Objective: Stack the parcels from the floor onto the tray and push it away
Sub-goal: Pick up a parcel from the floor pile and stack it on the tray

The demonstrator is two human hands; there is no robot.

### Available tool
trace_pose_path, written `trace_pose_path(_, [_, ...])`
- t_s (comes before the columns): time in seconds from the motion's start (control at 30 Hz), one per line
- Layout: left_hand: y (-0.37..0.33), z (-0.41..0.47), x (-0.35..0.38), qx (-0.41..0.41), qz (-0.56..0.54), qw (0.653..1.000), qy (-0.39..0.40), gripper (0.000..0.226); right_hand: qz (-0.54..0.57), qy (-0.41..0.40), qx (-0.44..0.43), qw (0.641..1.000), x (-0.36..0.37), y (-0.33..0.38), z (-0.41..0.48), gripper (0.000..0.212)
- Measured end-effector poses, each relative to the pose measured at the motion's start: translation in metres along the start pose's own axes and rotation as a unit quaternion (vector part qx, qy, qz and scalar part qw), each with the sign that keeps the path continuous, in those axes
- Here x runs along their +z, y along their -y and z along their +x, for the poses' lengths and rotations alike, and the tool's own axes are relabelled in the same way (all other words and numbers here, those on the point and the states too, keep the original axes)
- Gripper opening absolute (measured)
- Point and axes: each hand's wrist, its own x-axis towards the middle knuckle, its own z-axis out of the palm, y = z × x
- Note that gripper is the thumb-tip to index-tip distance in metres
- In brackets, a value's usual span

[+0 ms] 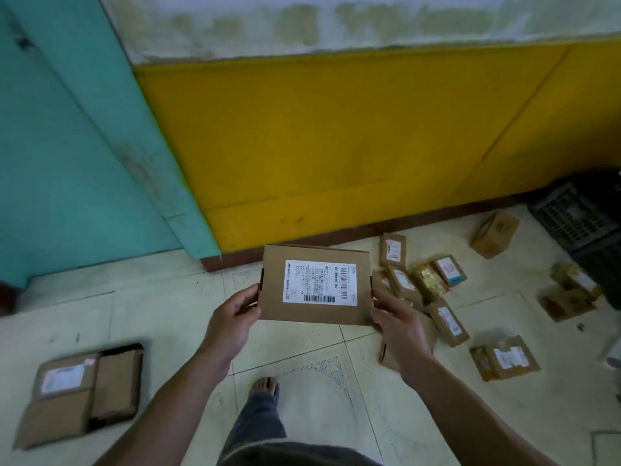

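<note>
I hold a flat brown cardboard parcel with a white shipping label in the air above the floor. My left hand grips its left edge and my right hand grips its right edge. At the lower left a dark tray lies on the floor, mostly covered by three flat brown parcels. Several smaller labelled parcels lie scattered on the tiles to the right, and one more sits further forward.
A yellow wall panel and a teal door close off the far side. A black plastic crate stands at the right edge. My bare foot rests on the pale tiled floor below the held parcel.
</note>
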Motion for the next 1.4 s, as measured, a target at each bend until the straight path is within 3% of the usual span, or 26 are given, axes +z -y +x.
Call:
trace_pose_path(0.33, [0.057, -0.116, -0.018, -0.031, -0.109, 0.987, -0.117, 0.041, -0.057, 0.097, -0.032, 0.993, 0.014, -0.022, -0.043, 0.033])
trace_pose_path(0.6, [0.096, -0.182, -0.074, -0.017, -0.144, 0.969, -0.202, 0.042, -0.114, 0.184, -0.075, 0.973, 0.083, -0.025, -0.090, 0.028])
trace_pose_path(0.97, [0.194, -0.289, -0.232, -0.042, -0.214, 0.924, -0.313, 0.054, -0.151, 0.275, -0.096, 0.945, 0.258, -0.065, -0.210, 0.032])
trace_pose_path(1.4, [0.266, -0.327, -0.383, -0.074, -0.225, 0.911, -0.336, 0.045, -0.211, 0.310, -0.081, 0.923, 0.424, -0.091, -0.289, 0.025])
